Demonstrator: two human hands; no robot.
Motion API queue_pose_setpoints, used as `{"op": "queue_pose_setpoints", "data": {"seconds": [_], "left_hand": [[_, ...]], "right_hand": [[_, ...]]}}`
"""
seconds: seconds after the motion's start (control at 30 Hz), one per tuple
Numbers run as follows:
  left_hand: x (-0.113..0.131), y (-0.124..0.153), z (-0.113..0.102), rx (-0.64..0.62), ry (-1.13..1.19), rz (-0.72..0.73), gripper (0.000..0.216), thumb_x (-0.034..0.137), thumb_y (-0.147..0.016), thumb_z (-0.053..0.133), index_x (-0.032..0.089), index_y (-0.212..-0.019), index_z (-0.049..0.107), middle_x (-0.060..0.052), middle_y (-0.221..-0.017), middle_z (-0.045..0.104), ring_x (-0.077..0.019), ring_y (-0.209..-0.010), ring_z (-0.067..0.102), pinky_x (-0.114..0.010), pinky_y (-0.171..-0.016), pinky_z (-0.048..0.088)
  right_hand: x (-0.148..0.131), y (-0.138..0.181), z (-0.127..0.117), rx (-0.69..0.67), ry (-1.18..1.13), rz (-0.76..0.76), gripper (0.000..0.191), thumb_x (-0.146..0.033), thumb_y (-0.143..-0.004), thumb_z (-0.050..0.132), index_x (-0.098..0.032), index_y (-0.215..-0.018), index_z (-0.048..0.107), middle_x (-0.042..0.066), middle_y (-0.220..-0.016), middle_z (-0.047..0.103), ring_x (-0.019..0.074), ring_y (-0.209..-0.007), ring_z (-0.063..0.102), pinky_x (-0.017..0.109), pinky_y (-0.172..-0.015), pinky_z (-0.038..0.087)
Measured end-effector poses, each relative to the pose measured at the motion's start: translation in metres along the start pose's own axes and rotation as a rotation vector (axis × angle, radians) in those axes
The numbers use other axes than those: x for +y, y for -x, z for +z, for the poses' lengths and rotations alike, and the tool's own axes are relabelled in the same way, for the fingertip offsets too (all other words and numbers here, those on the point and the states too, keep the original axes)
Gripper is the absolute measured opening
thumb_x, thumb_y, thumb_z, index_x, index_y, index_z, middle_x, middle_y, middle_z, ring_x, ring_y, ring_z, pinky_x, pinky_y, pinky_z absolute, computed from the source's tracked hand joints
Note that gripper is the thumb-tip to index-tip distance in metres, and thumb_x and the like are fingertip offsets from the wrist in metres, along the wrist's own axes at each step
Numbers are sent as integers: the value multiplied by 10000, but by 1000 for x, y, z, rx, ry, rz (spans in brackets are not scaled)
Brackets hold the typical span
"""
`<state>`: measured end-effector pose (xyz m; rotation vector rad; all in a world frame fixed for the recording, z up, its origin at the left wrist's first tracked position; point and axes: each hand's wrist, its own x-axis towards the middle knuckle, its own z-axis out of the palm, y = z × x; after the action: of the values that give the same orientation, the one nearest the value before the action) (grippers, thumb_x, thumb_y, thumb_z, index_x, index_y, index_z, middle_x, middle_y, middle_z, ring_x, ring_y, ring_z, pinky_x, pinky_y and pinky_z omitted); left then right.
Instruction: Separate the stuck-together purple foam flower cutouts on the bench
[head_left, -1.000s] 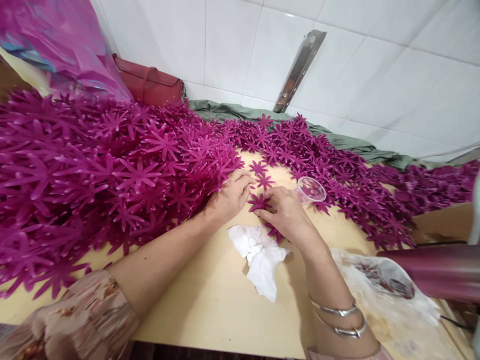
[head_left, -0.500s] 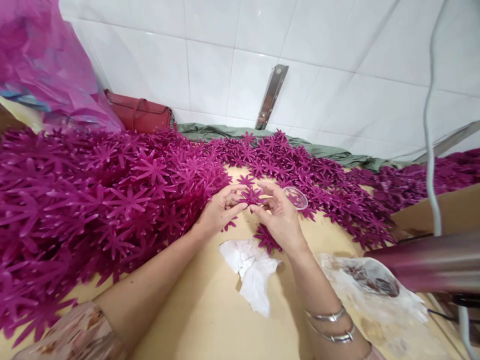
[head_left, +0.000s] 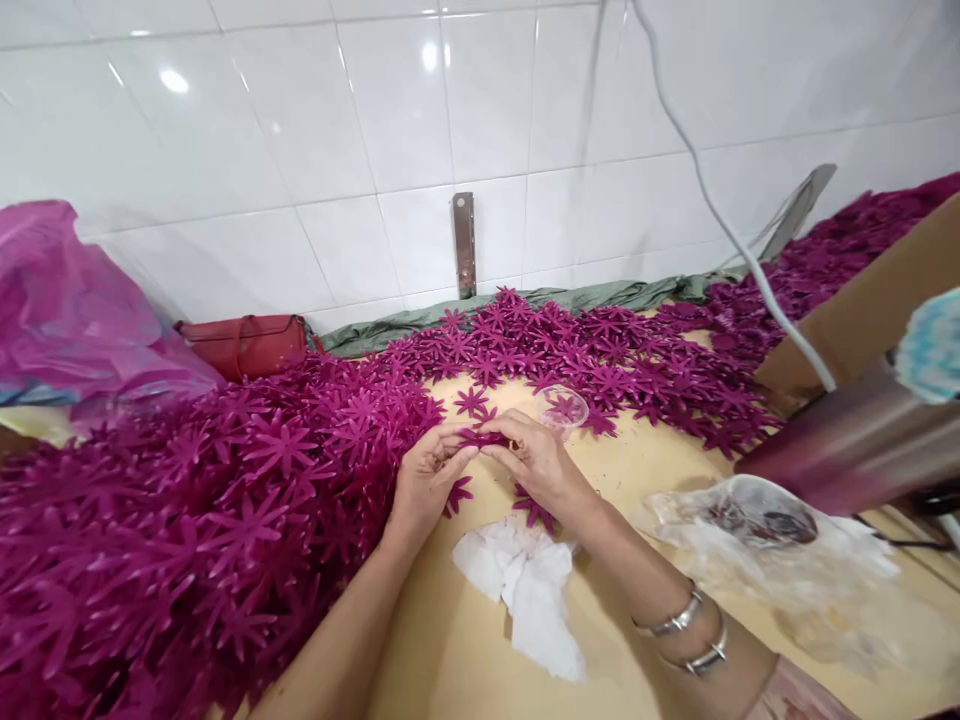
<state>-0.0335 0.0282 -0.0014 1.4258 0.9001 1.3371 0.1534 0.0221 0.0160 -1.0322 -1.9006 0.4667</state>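
Note:
Between their fingertips, my left hand and my right hand pinch a magenta flower-shaped piece with narrow petals. Fingers cover much of it. Just beyond lies a loose flower piece on the yellow tabletop. Another sits under the right hand, partly hidden, and one more is beside the left hand. Close by my right hand is a clear round lid or dish with a flower piece in or under it. A crumpled white tissue lies nearer to me.
A large heap of magenta flower pieces covers the left side, and more line the back. A red purse stands by the tiled wall. At right are a clear plastic bag, a metallic magenta cylinder and a white cable.
The camera view has turned and tilted up, showing more wall. Both hands still hold the flower piece, their fingers now closer together and covering more of it.

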Motion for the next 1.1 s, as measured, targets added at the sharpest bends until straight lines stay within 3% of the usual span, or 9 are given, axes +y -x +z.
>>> {"op": "queue_pose_setpoints", "data": {"seconds": [0.17, 0.33, 0.47, 0.57, 0.67, 0.73, 0.83, 0.97, 1.1], "left_hand": [[-1, 3, -1, 14, -101, 6, 244, 391, -856, 767, 171, -944, 708, -11, -796, 748, -136, -725, 689, -213, -665, 539], [4, 4, 1, -3, -91, -7, 236, 395, -911, 713, 169, -976, 696, -19, -798, 743, -145, -772, 709, -228, -729, 567], [7, 4, 4, 30, -70, 88, 428, 344, -912, 714, 215, -1311, 629, -61, -1115, 721, -129, -867, 707, -238, -806, 595], [6, 5, 3, 32, -145, 180, 371, 316, -914, 704, 211, -1270, 697, -97, -1240, 664, -144, -953, 714, -244, -871, 600], [4, 8, 2, -19, -95, 68, 350, 372, -943, 656, 198, -1241, 708, -107, -1132, 709, -191, -907, 739, -221, -634, 615], [3, 10, 3, -36, -27, -11, 357, 406, -940, 654, 188, -1221, 696, -93, -1002, 731, -203, -828, 741, -195, -480, 557], [6, 11, 4, -22, 16, -20, 315, 416, -920, 682, 177, -1124, 702, -62, -878, 716, -181, -735, 712, -190, -453, 540], [9, 11, 6, -9, 28, -39, 309, 429, -905, 706, 177, -1084, 697, -13, -773, 665, -118, -566, 619, -189, -439, 535], [8, 11, 6, 43, 58, -69, 319, 440, -887, 733, 182, -1074, 718, -14, -770, 692, -130, -611, 651, -205, -497, 557]], "right_hand": [[-1, 1, 0, -5, 28, 15, 83, -218, -980, 614, -213, -976, 696, 46, -924, 684, 209, -883, 660, 336, -812, 521], [-7, 1, 3, 62, -23, -18, 200, -271, -992, 582, -226, -1181, 633, 97, -1174, 674, 241, -1118, 648, 379, -949, 521], [-12, 1, 4, 68, -12, 44, 116, -311, -1003, 569, -231, -1052, 638, 73, -1023, 695, 238, -994, 667, 385, -912, 523], [-15, 2, 5, 53, 30, 102, 147, -348, -1005, 578, -229, -940, 636, 60, -928, 701, 238, -922, 675, 371, -857, 525], [-14, 3, 8, 37, 6, 115, 164, -350, -1020, 562, -229, -965, 657, 54, -945, 725, 226, -921, 693, 364, -866, 541], [-12, 4, 10, 34, 6, 92, 162, -341, -1026, 553, -229, -1057, 667, 64, -1007, 736, 224, -963, 702, 374, -900, 557], [-11, 4, 9, 68, 131, -22, 289, -324, -1019, 560, -224, -1282, 629, 128, -1254, 690, 263, -1206, 651, 452, -1061, 522], [-16, 2, 4, 97, 336, -174, 492, -286, -1029, 536, -306, -1518, 490, 108, -1647, 409, 317, -1516, 388, 598, -1238, 335], [-21, 0, 4, 48, 350, -186, 487, -308, -1041, 511, -306, -1527, 491, 79, -1657, 423, 330, -1551, 335, 634, -1257, 297]]}}
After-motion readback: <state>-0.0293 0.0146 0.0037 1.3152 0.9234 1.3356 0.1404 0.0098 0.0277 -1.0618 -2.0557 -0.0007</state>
